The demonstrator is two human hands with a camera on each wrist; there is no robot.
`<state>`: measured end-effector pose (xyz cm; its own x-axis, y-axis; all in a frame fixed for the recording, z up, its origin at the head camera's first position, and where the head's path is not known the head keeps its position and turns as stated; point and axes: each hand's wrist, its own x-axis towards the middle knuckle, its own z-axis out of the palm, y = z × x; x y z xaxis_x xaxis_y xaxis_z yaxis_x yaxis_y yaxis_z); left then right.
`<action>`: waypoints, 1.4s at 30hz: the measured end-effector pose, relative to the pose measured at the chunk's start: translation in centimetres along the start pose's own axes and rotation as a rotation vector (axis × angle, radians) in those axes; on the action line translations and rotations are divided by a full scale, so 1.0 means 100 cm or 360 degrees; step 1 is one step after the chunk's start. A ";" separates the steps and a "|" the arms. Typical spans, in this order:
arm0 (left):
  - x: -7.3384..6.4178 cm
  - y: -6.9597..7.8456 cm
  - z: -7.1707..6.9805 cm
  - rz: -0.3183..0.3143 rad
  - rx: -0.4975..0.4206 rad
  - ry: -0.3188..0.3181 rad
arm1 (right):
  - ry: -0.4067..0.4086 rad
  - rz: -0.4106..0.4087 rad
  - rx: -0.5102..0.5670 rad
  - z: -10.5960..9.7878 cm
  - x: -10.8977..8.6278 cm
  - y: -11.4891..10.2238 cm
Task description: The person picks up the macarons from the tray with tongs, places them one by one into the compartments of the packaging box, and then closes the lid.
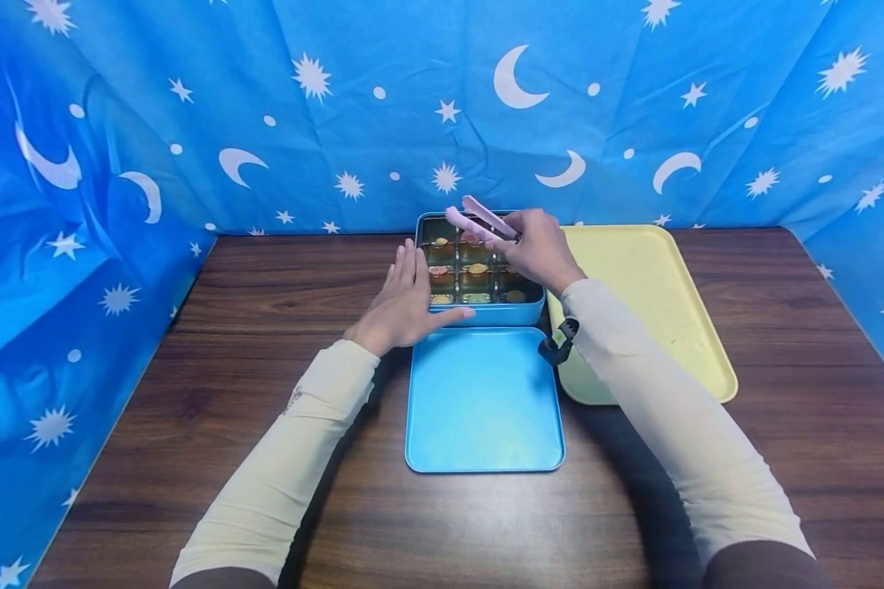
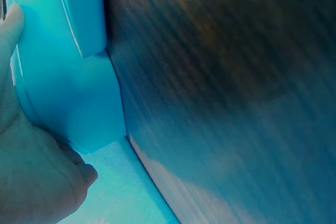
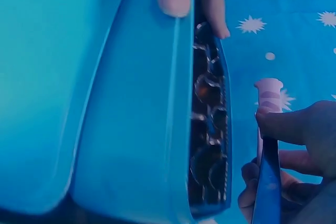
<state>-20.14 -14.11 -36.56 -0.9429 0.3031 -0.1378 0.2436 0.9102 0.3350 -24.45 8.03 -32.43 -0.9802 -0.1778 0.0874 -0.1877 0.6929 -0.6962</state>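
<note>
A blue tin (image 1: 507, 317) with a divided insert holds small pink, yellow and green pieces in its compartments. Along the tin's left side lie the straight fingers of my left hand (image 1: 401, 304), its thumb stretched across the front wall. My right hand (image 1: 541, 249) grips pink tongs (image 1: 471, 226) over the back right part of the tin. The two pink ends point left and stand apart, with nothing between them. In the right wrist view, thumb and fingers pinch the tongs (image 3: 270, 90) beside the open tin (image 3: 142, 103).
A light blue lid (image 1: 486, 401) lies flat in front of the tin. To the right is a pale yellow tray (image 1: 656, 319), partly under the right forearm. A blue cloth (image 1: 412, 123) with stars and moons hangs behind the brown wooden table (image 1: 280, 311).
</note>
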 end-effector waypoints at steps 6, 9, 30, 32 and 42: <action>0.001 0.000 0.000 -0.0001 -0.0014 0.0004 | 0.0026 0.0055 -0.0040 -0.020 -0.010 0.009; 0.001 0.000 0.001 -0.0014 -0.0028 -0.0001 | 0.0036 0.0092 -0.0045 -0.032 -0.016 0.015; 0.001 0.001 0.001 -0.0018 -0.0031 -0.0003 | 0.0281 0.0148 -0.0252 -0.108 -0.086 0.092; 0.001 0.001 0.001 -0.0018 -0.0029 -0.0001 | 0.0312 0.0170 -0.0273 -0.114 -0.092 0.102; 0.002 -0.001 0.002 -0.0007 -0.0027 0.0000 | 0.0343 0.0291 -0.0365 -0.137 -0.116 0.146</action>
<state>-20.25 -14.07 -36.81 -0.9441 0.2988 -0.1391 0.2354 0.9067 0.3500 -16.72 29.73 -33.86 -0.9851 0.0979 0.1418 0.0063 0.8428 -0.5382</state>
